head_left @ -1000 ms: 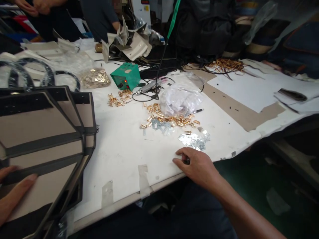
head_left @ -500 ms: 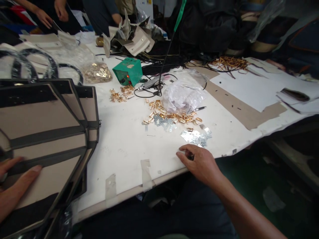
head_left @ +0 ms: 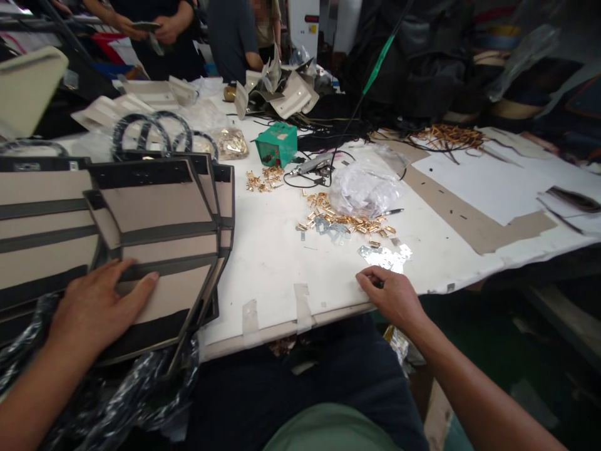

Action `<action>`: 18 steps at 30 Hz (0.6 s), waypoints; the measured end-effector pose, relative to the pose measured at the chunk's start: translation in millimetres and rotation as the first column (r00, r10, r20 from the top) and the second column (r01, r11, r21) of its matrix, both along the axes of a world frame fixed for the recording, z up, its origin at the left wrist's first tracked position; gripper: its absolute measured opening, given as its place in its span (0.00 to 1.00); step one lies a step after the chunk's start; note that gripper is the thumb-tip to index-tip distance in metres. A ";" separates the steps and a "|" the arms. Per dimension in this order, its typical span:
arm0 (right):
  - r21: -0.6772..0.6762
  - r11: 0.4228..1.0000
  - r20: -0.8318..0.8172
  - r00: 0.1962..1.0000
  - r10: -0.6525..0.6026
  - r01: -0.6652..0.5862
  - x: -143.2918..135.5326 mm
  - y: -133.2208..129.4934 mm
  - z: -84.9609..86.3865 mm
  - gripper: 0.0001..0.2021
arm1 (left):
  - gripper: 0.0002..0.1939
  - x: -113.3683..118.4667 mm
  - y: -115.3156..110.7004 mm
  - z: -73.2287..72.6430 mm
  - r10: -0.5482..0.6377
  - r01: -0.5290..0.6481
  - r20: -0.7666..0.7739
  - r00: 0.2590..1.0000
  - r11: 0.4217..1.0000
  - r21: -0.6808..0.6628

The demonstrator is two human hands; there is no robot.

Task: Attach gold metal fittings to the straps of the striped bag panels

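My left hand [head_left: 101, 300] lies with spread fingers on the topmost of several beige and black bag panels [head_left: 164, 210], stacked at the left of the table. Near the table's front edge my right hand [head_left: 387, 291] rests with curled fingers; a small dark thing shows inside them, too hidden to name. Just beyond it lie silver metal plates [head_left: 387, 257]. Gold metal fittings [head_left: 359, 224] are scattered farther back, beside a clear plastic bag [head_left: 364, 188].
A green box [head_left: 277, 144] with a red light stands at the back, near a grey electric screwdriver [head_left: 312, 164] and gold screws [head_left: 263, 180]. Across the table a person's hands [head_left: 154, 28] hold something flat. White paper [head_left: 479, 181] covers the right side.
The view has swung left, so more of the bag panels and of my left arm shows. My left hand stays on the panels, and my right hand's fingers are curled closer together.
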State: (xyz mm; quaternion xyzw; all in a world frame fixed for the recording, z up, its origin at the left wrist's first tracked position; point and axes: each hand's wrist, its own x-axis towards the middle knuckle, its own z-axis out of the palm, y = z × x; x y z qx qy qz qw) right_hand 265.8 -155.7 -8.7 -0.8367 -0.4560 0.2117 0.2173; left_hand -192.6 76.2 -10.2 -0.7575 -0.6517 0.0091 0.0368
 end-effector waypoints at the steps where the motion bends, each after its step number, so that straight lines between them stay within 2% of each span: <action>1: -0.002 1.000 -0.005 1.000 0.012 -0.012 0.1 -0.1 0.1 0.14 | 0.29 0.8 -1.5 2.7 -0.028 0.028 0.001 1.000 1.000 -0.014; 5: -0.006 0.999 -0.010 0.999 0.054 -0.054 0.8 -1.6 0.1 0.16 | 0.35 0.1 -5.3 10.7 0.064 -0.062 0.084 0.994 0.997 -0.037; 7: -0.004 0.997 -0.003 0.997 0.078 -0.078 0.9 -2.8 -0.8 0.17 | 0.38 -3.2 -5.1 14.1 0.119 -0.104 0.201 0.972 0.991 -0.083; 10: -0.008 0.995 -0.007 0.995 0.097 -0.097 0.5 -3.6 -3.5 0.18 | 0.41 -9.1 1.6 20.4 0.153 -0.106 0.379 0.913 0.984 -0.141; 15: 0.049 0.991 -0.037 0.991 0.129 -0.127 -2.3 -5.0 -9.0 0.17 | 0.31 -9.2 30.1 36.4 0.148 -0.111 0.519 0.842 0.988 -0.103; 18: 0.103 0.989 -0.063 0.992 0.111 -0.104 -4.2 -6.5 -14.2 0.16 | 0.30 -0.1 48.3 48.3 0.148 -0.154 0.575 0.805 0.987 -0.039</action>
